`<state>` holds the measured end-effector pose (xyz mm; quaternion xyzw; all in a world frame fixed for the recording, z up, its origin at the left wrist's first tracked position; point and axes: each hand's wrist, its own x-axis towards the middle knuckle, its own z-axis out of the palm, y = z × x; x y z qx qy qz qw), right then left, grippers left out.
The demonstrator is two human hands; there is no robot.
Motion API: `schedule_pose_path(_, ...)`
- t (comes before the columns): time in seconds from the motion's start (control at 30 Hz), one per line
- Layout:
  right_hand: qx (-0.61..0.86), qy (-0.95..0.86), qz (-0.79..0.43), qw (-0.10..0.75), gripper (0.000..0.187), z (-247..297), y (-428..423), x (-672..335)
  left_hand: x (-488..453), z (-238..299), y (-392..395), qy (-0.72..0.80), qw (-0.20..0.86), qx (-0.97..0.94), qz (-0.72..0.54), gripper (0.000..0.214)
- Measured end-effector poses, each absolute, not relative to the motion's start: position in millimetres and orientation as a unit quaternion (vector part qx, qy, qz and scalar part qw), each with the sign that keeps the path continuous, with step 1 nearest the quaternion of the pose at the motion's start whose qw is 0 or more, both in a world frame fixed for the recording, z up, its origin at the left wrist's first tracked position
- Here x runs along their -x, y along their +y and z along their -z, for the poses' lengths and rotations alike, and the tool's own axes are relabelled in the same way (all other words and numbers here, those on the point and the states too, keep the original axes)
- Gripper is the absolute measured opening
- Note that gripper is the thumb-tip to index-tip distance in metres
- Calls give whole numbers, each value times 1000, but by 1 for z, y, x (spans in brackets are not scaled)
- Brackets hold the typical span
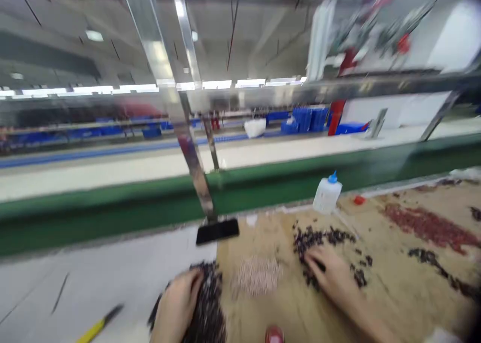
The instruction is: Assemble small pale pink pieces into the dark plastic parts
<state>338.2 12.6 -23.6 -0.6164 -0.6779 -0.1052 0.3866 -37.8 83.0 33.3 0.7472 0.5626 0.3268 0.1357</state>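
Observation:
My left hand point(176, 300) rests at a heap of small dark pieces point(208, 308) at the lower left, its fingers curled and pressed together. Whatever it holds is hidden. Over on the brown board, my right hand point(330, 270) reaches into a scattered cluster of small black pieces point(311, 237). Thumb and forefinger meet there in a pinch, but blur hides what is between them. A patch of small pale pink pieces point(259, 275) lies between my two hands.
A black phone point(218, 231) lies behind the pink pieces. A white bottle with a blue cap point(326, 196) stands at the back, near a small red cap point(359, 200). Reddish pieces point(432, 225) spread at right. A yellow-handled tool point(92, 330) lies lower left. A metal post point(195, 172) rises behind.

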Motion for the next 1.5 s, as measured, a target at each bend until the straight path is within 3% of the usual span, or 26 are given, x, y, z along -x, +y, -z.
schedule_pose_path(0.23,591,-744,-59,306,23,-9,30,-306,59,7,35,664,241,-599,-378,31)
schedule_pose_path(0.3,544,-797,-96,244,25,-19,39,-281,49,2,20,636,369,-496,-462,27)
schedule_pose_path(0.43,460,-878,-90,98,32,-22,60,-235,31,-1,-1,569,527,-333,-536,29)
schedule_pose_path(0.67,427,-901,-73,38,33,-3,83,-204,16,-4,-6,487,617,-252,-564,15)
schedule_pose_path(0.93,437,-899,-38,19,28,3,84,-208,13,-4,-10,436,657,-228,-571,10)
schedule_pose_path(1.5,474,-875,-74,72,34,3,76,-216,12,-3,-28,541,546,-310,-560,13)
